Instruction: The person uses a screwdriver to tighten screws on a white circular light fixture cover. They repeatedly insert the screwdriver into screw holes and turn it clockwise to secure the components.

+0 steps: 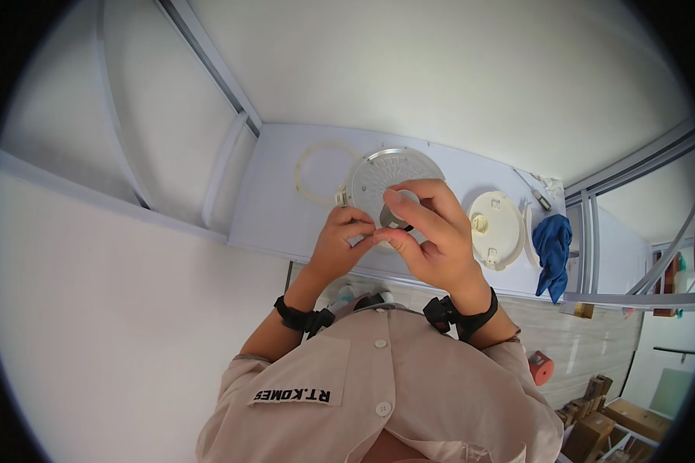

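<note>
My right hand (444, 245) is closed around a small dark grey, cup-like part (394, 217) with a paler top, held above the table. My left hand (333, 248) is closed in a pinch, its fingertips meeting my right thumb just below that part. Whatever the left fingers pinch is too small or hidden to make out. Beyond both hands lies a round metal lid-like disc (390, 166) with a patterned face and a silver rim, partly covered by my right hand. A pale ring gasket (300, 171) rests flat to its left.
On the right of the white table (259, 220) lie a round cream plastic cover (502, 231), a crumpled blue cloth (552, 255) and a screwdriver-like tool (543, 201). White panels enclose the back and left. Cardboard boxes (591, 436) and a red roll (541, 368) are on the floor at lower right.
</note>
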Demonstrator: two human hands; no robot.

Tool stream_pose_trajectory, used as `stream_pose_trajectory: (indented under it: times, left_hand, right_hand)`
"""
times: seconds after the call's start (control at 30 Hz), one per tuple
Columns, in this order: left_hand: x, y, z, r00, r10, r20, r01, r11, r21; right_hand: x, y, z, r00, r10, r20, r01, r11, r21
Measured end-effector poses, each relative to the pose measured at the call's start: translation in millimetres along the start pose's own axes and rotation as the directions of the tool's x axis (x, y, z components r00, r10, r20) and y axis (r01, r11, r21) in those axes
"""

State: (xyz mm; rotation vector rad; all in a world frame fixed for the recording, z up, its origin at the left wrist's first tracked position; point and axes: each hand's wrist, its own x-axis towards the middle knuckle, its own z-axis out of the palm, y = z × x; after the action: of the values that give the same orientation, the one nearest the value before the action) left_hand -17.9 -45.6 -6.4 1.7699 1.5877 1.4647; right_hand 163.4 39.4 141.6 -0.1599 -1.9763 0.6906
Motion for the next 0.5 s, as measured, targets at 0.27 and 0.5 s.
stream_pose_trajectory:
  times: [0.27,0.5]
  left_hand:
    - [1,2,-2,0.999,0.045,0.007,-0.045,0.997,0.07]
    - [3,0,-6,0.997,0.064,0.039,-0.065,0.998,0.019]
  right_hand:
    - [-6,6,-4,0.995,-0.028,-0.093,0.031,0.999,0.034]
    - [-4,2,-26,0.975,-0.03,-0.219,0.035,0.999,0.017]
